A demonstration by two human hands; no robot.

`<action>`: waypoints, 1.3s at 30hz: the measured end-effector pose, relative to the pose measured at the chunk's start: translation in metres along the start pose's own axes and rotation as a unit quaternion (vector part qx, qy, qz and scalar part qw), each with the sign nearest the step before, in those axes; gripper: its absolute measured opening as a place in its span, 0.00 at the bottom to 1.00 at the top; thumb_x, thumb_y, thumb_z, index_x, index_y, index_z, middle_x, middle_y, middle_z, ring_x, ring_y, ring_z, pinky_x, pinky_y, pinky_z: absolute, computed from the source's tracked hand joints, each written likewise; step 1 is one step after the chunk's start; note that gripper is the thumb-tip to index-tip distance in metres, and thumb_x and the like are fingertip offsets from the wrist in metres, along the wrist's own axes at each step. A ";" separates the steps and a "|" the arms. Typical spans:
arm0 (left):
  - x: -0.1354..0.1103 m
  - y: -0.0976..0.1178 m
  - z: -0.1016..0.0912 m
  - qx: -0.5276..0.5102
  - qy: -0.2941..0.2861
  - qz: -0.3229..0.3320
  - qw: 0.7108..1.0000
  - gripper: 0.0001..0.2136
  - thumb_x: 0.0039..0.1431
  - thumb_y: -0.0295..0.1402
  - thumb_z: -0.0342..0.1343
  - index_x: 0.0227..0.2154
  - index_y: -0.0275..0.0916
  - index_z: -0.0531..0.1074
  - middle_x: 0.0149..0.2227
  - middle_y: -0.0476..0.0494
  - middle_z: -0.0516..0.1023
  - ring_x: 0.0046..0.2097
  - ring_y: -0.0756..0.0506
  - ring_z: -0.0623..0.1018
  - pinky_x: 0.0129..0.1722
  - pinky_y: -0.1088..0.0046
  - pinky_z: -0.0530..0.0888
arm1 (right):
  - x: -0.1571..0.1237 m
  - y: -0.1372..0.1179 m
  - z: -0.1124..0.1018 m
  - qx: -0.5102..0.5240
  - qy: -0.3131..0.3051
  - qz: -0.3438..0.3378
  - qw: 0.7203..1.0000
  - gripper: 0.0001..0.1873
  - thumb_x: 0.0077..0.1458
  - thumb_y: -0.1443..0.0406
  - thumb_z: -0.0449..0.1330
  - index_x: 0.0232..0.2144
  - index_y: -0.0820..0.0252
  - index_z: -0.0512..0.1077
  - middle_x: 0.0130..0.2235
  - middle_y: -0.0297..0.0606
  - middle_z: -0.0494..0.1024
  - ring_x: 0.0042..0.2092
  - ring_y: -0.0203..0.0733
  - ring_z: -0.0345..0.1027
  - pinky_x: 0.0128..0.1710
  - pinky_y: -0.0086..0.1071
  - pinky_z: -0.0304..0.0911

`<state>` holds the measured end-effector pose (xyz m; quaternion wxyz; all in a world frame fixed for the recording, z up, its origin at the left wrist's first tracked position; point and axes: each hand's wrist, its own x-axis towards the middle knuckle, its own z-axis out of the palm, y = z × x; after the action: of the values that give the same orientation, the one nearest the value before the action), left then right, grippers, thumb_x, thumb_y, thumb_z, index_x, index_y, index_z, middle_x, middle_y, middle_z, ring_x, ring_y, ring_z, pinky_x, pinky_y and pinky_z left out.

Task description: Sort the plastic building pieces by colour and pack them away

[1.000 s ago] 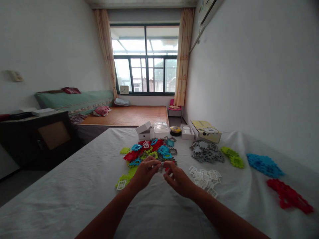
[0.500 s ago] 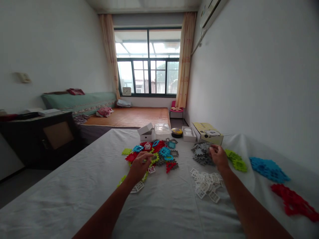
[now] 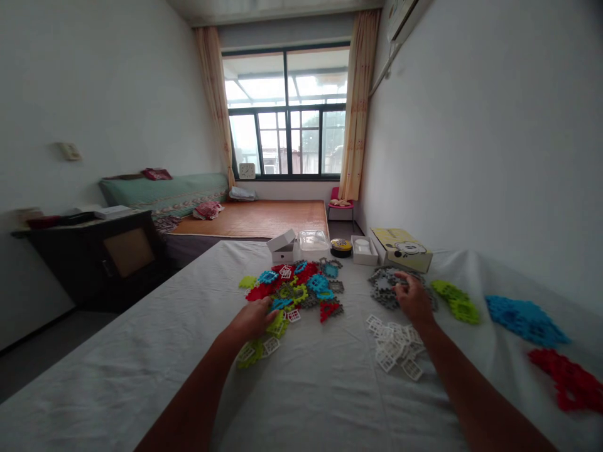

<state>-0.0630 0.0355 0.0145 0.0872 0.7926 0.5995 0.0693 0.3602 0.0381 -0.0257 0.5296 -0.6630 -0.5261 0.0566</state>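
Observation:
My left hand (image 3: 254, 319) is at the near-left side of a mixed pile of toothed plastic building pieces in red, blue, green, grey and white. Its fingers are closed at the edge of a blue building piece (image 3: 281, 304), with green pieces (image 3: 277, 324) just beneath. Over the pile of grey building pieces (image 3: 384, 289) is my right hand (image 3: 414, 298), thumb and fingers apart, with nothing visible between them. Nearer to me than the grey pile lie white window-shaped pieces (image 3: 396, 345).
Sorted green (image 3: 456, 301), blue (image 3: 525, 320) and red pieces (image 3: 565, 380) lie to the right on the white cloth (image 3: 320, 389). Along the far edge stand a white box (image 3: 282, 251), a clear container (image 3: 313, 243), a round tin (image 3: 341, 248), an open box (image 3: 364, 251) and a yellow box (image 3: 402, 249).
My left hand has lowered toward the near-left of the mixed pile. The fingers of my right hand have spread over the grey pile. The whole view has shifted slightly.

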 end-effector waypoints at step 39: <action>-0.021 0.068 0.021 -0.054 0.066 0.334 0.939 0.05 0.50 0.29 0.54 0.32 0.41 0.67 0.37 0.46 0.72 0.39 0.47 0.72 0.38 0.75 0.68 | -0.114 -0.122 0.051 -0.241 -0.265 -0.412 0.838 0.05 0.57 0.70 0.56 0.36 0.60 0.71 0.37 0.40 0.77 0.41 0.43 0.68 0.43 0.35 0.61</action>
<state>-0.0007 -0.0034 0.0089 0.0621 0.9350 0.2998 0.1792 0.2003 -0.0294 -0.0094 0.1678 -0.4516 -0.8677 -0.1221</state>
